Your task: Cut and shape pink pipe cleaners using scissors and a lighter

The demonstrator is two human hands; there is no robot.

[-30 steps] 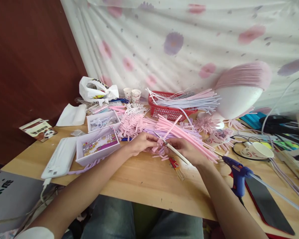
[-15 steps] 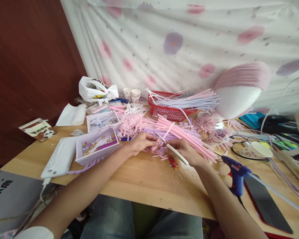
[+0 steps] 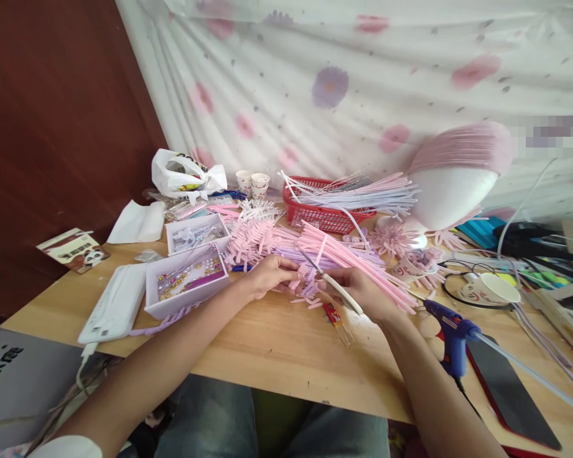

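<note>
My left hand (image 3: 277,275) is closed, its thumb and fingers pinching a short pink chenille stem (image 3: 298,277) above the table. In my right hand (image 3: 363,291) is a slim pair of white-handled scissors (image 3: 341,291), its metal blades pointing up and left beside my left fingertips. Part of the grip is hidden by my fingers. Small cut purple and pink pieces (image 3: 307,299) lie just below and between my hands. Behind them are a bundle of long pink chenille stems (image 3: 358,259), some purple stems (image 3: 286,240) and a heap of short pink pieces (image 3: 251,238).
A red basket (image 3: 298,213) of stems stands at the back, near paper cups (image 3: 259,184). White boxes of beads (image 3: 191,305) sit left, beside a white power bank (image 3: 114,304). On the right are a blue glue gun (image 3: 453,340), a phone (image 3: 510,388) and a mannequin head (image 3: 451,191).
The scissors' blades have shifted slightly right, away from my left fingertips. More of the pale pieces beside my left fingers now shows. Both arms stay nearly in place.
</note>
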